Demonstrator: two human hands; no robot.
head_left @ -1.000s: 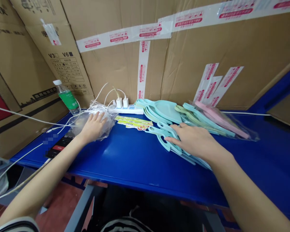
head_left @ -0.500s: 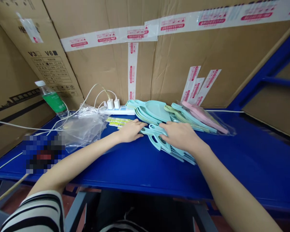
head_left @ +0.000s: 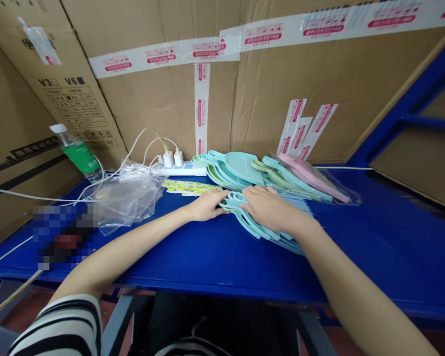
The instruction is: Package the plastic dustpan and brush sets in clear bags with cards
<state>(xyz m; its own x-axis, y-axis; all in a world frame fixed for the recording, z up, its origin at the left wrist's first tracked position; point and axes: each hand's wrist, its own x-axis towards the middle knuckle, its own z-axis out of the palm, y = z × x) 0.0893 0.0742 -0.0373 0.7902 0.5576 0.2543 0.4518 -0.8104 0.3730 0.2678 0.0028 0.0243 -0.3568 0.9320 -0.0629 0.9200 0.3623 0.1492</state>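
Note:
A stack of light-blue flat plastic pieces with looped handles (head_left: 249,223) lies on the blue table in front of me. My left hand (head_left: 206,204) is closed about the handle ends at the stack's left side. Across the top of the stack lies my right hand (head_left: 267,207), fingers curled over the pieces and hiding part of them. Right behind is a second pile of similar light-blue pieces (head_left: 241,167), with green ones among them. Pink pieces (head_left: 311,177) in a clear bag rest at that pile's right.
Yellow printed labels (head_left: 187,188) lie left of the stack. Crumpled clear plastic bags (head_left: 128,198), a green-labelled bottle (head_left: 77,154) and a white power strip (head_left: 189,169) with cables stand further left. A cardboard wall (head_left: 152,104) closes off the back; the blue table (head_left: 193,262) ends near me.
My left hand has shifted slightly right against the handles, uncovering more of the yellow labels. The handles of the stack now sit closer together, in a neater row. My right hand stays on the stack.

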